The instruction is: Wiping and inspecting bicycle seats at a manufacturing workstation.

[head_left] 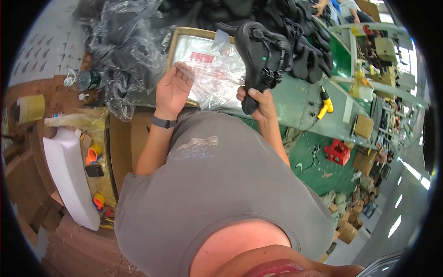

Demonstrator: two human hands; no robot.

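Right grip (261, 104): black part (250, 60), long axis outward, broad end foremost.

- The curved part (249, 60) was coloured black, marked with one green spot (264, 58).
- The box (172, 51) was edged in tan.
- The tool (326, 105) at right was coloured yellow and black.
- The crate (338, 152) at right was coloured red.
- The shirt (235, 180) was coloured grey, printed with pale wavy lines (203, 141).
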